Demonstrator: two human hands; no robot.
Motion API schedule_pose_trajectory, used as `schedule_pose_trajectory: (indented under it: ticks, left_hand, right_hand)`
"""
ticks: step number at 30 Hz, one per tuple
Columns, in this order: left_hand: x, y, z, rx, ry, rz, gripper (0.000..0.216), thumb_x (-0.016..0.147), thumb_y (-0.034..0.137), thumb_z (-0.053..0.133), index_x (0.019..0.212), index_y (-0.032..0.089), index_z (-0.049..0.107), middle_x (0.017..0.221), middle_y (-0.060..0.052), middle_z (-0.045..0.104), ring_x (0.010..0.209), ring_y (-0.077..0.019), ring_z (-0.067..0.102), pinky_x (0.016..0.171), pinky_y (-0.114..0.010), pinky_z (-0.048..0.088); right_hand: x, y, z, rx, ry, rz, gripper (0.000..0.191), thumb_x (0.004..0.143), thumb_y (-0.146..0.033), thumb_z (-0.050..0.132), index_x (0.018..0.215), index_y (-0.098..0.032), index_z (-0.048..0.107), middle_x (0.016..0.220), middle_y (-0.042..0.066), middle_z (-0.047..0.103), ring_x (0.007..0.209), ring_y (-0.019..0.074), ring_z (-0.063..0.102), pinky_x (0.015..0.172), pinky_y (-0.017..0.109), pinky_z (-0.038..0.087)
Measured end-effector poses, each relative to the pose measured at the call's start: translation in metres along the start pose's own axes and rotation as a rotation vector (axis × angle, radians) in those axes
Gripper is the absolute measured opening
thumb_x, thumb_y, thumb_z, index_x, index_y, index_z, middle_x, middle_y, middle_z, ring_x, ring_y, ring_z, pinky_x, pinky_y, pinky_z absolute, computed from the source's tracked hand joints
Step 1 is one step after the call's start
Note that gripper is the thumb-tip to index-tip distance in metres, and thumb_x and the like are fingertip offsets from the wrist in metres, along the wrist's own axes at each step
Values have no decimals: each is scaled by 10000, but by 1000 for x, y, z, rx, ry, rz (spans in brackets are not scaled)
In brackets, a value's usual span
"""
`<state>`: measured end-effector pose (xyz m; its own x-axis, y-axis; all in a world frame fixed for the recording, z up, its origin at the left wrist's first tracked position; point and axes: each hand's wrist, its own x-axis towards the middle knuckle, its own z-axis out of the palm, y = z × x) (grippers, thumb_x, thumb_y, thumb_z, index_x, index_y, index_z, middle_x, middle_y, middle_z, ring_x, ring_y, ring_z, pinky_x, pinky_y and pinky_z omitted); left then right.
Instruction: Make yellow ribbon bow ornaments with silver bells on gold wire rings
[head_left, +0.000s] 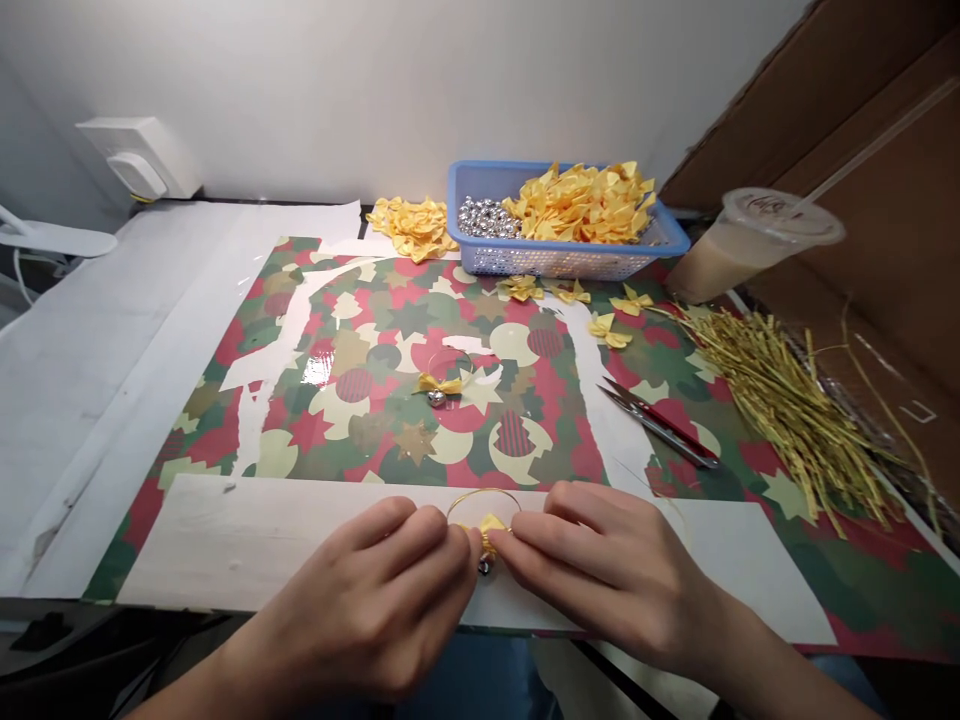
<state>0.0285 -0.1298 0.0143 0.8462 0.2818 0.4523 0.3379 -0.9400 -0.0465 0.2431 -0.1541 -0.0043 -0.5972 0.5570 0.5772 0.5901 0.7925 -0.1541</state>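
A small yellow ribbon bow (492, 524) sits pinched between both hands at the near edge of the worktop (90, 330), over a pale blank strip of paper (262, 540). A thin gold wire loop (480, 494) arches up from the bow, and a small silver bell (485, 567) hangs just under it. The left hand (367, 600) has its grip closed on the bow's left side, thumb and fingertips pressed together. The right hand (607, 560) has its grip clamped on the right side in the same way. The fingertips of the two hands nearly meet.

Further up, on the red, green and cream patterned paper sheet (375, 420), lies a second bow with a wire loop and bell (440, 385). To the right are dark red-handled scissors (660, 425), and beyond them a loose heap of gold wire ties (787, 400). A few loose yellow bows (611, 330) are scattered near the far edge of the sheet. Behind them stands a blue plastic basket (555, 262) holding a mound of yellow bows (581, 200) and a cluster of silver bells (484, 215). A smaller pile of yellow bows (412, 225) lies just left of the basket. A lidded plastic cup of pale drink (742, 245) stands to its right.
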Motion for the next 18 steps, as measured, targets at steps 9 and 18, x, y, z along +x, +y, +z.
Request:
schedule_pose_trajectory:
  ticks: [9,18]
  left_hand:
    - [-7,21,8,-210,172,-463,73,822,162,618,846,110,573,770,-69,633,712,-174,553,640,-310,465]
    - [-14,14,17,-93,170,-238,71,816,104,658,881,124,677,694,-6,655,652,-146,538,602,-303,377]
  right_hand:
    - [0,13,-4,11,-131,-103,229,911,-69,487,822,-147,683,628,3,641,519,113,440,436,277,315]
    - [-11,16,7,93,-116,-149,239,939,-76,419,904,-100,654,675,16,588,567,136,348,467,322,205]
